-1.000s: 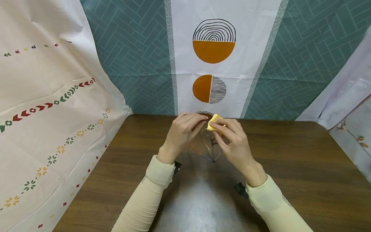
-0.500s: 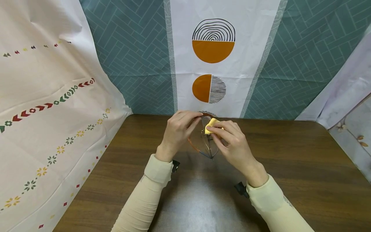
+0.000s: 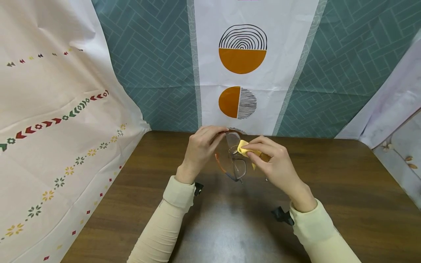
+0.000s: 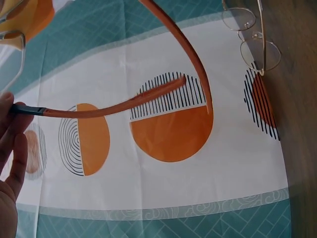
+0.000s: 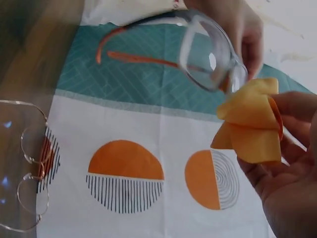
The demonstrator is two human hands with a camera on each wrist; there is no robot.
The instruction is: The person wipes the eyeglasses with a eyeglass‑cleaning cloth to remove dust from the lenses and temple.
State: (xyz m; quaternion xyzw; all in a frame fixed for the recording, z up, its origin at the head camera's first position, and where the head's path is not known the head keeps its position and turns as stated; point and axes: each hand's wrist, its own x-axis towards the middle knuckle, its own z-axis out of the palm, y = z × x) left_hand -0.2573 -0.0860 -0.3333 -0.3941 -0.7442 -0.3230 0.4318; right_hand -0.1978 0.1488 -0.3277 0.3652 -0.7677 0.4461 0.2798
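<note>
My left hand (image 3: 200, 151) pinches a pair of eyeglasses (image 5: 214, 52) by the frame near one hinge, holding them up over the table. They have a grey-blue front and orange temple tips; in the left wrist view both orange temples (image 4: 94, 113) stretch out to the right. Between the thumb and fingers of my right hand (image 3: 274, 160) is a folded yellow cleaning cloth (image 5: 252, 121). Its edge sits right beside the lower lens in the right wrist view. My left hand's fingertips are partly hidden behind the glasses there.
A second pair of glasses, with thin gold wire rims (image 5: 33, 194), lies on the brown wooden table (image 3: 158, 175) behind the held pair. Patterned cloth hangs at the back (image 3: 158, 65) and along the left side (image 3: 65, 120).
My right hand has drawn the cloth a little to the right, off the lens it was covering. The glasses have turned slightly, showing more of their lenses, while my left hand keeps its pinch.
</note>
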